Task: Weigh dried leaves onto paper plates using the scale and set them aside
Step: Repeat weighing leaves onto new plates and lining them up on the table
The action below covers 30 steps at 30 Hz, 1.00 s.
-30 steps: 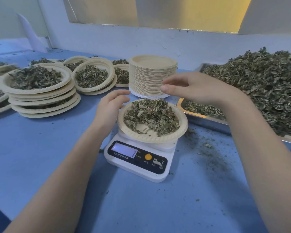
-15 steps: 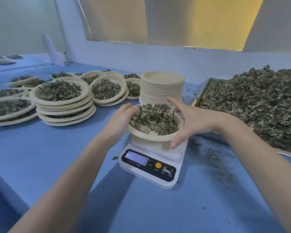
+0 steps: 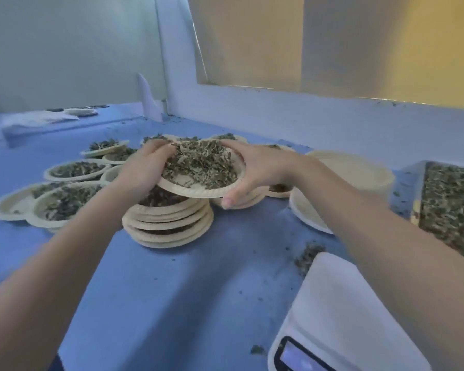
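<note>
So right now I've got both hands on the loaded plate (image 3: 198,180). My left hand (image 3: 142,170) grips the left rim with fingers curled over the edge into the leaves, and my right hand (image 3: 255,172) holds the right rim, fingers along the top and thumb hooked underneath. The dried leaves (image 3: 201,164) sit heaped in the middle of it.

What just changed: half a second ago this plate was still sitting on the scale with my hands closing in on it. Now it's off the scale and carried over to the left, hovering just above the stack of filled plates (image 3: 169,223). It doesn't look like it's touching the top one yet, though the gap is hard to read from this angle. So my guess is the weighing for this portion is done and I'm in the set-aside bit; next it just needs lowering level so nothing spills.

Compared to a second back, the view swung a lot too. The scale (image 3: 340,317) was dead centre then; now it's shoved into the bottom right corner with its platform bare. The stack of empty plates (image 3: 354,170) and the tray of loose leaves (image 3: 453,204) slid over to the right edge. More filled plates (image 3: 75,170) spread out to the left on the blue table (image 3: 185,290), with crumbs scattered near the scale.
</note>
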Available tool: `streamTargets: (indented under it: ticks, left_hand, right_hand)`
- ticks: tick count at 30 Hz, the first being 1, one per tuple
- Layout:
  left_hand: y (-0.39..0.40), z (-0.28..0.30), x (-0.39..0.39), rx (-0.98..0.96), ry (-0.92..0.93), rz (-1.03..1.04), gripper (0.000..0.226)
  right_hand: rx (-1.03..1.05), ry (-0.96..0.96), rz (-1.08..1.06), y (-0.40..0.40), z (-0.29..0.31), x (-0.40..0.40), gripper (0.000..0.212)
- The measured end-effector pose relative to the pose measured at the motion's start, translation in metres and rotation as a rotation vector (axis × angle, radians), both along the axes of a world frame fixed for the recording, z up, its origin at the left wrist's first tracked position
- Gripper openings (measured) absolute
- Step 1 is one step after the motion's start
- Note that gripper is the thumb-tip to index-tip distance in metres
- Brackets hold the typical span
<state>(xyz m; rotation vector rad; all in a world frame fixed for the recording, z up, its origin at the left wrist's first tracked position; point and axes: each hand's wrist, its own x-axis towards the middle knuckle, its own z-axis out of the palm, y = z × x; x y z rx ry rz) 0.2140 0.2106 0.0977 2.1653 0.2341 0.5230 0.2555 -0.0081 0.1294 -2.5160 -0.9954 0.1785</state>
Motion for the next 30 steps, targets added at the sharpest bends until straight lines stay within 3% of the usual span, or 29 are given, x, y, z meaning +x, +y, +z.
streamTargets:
  ticks: [7,17,22,25,30]
  left_hand:
    - [0.070,-0.031,0.022,0.002,0.083,0.119,0.046]
    - [0.074,-0.063,0.028,-0.109,0.067,0.101,0.046]
    - [0.069,-0.029,0.010,-0.043,-0.038,0.147,0.056]
    - [0.052,-0.007,-0.004,0.105,-0.105,0.179,0.060]
    - [-0.028,0.009,-0.009,0.292,-0.190,-0.026,0.052]
  right_hand:
    - [-0.006,0.152,0.092,0.082,-0.033,0.049,0.127]
    - [0.020,0.213,0.115,0.083,-0.050,0.057,0.146]
    - [0.072,0.188,0.088,0.075,-0.036,0.040,0.137]
    - [0.079,0.135,0.059,0.064,-0.025,0.026,0.136]
    - [0.067,0.100,0.032,0.031,-0.008,0.005,0.134]
